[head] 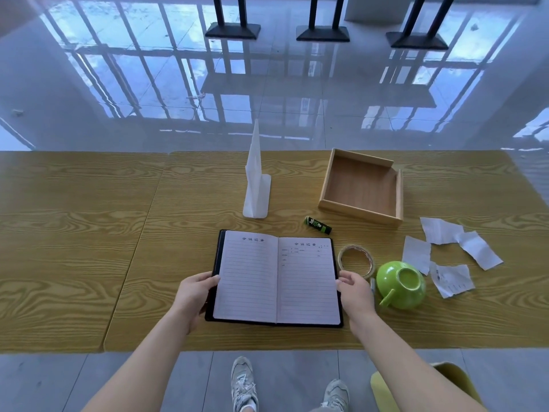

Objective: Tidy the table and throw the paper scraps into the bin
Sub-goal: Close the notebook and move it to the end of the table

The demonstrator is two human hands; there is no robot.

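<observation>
Hands, two, set apart at either side of an open notebook (276, 278). The left hand (196, 292) grips the left cover edge with its thumb on the lined page. The right hand (355, 292) grips the right edge, fingers curled at the page margin.

The notebook has a dark cover and lies flat near the front edge of the table (74, 233), which has a yellow wood-grain top with a seam running far to near on the left.

Just right of the notebook:
- a tape roll (355, 261), lying flat
- a green cup (401, 288), overturned with its base up and its handle pointing near-left

Paper scraps (439, 230), four white torn pieces, lie loose on the table at the right, beside the cup and nearer than the tray.

Far of the notebook:
- a small green-and-black tube (317, 225), on its side
- a wooden tray (361, 188), shallow, with one corner open
- a white upright stand (257, 185), folded and tapering

Beyond the table is a glossy tiled floor (267, 84) that reflects barred windows, and three black pedestal bases (233, 31) stand at the far end.

Below the table edge are grey floor tiles, two pale sneakers (243, 379), and a yellow-green object (386, 388) partly hidden behind the right forearm.
</observation>
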